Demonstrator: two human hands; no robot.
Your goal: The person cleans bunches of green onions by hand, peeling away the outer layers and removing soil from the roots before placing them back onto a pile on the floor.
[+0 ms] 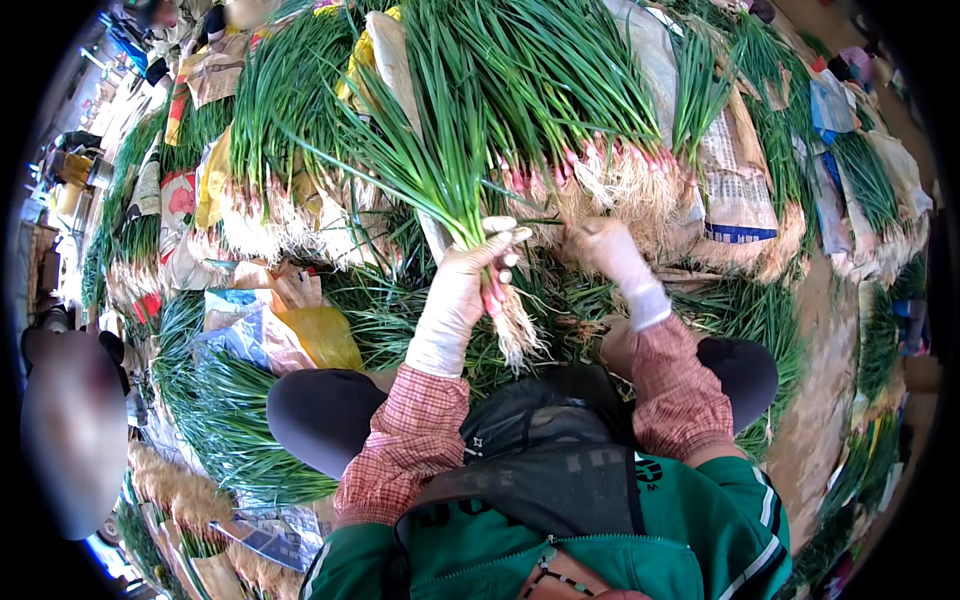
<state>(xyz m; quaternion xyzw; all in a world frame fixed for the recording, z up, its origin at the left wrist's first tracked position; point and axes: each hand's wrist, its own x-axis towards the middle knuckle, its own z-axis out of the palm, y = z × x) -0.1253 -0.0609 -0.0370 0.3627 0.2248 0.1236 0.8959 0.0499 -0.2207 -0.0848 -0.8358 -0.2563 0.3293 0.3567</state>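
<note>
My gloved left hand (480, 270) is wrapped around a bunch of scallions (450, 176), just above their pink bulbs. The long green leaves fan out up and to the left, while the pale roots (517, 330) hang below the palm. To the right, my right hand (602, 246), also gloved and slightly blurred, has its fingers curled in. A thin dark-green leaf (541, 221) runs from beside the left fingers to the right fingertips, which look pinched on its end. Beyond both hands lies a large row of scallions (540, 75), with pink bulbs and matted roots towards me.
More scallions (289, 112) lie at the upper left among sacks. Loose green leaves (232, 420) are heaped by my left knee, near a yellow plastic bag (322, 337). A woven sack (731, 187) lies to the right. Another person (75, 427) is at the far left edge.
</note>
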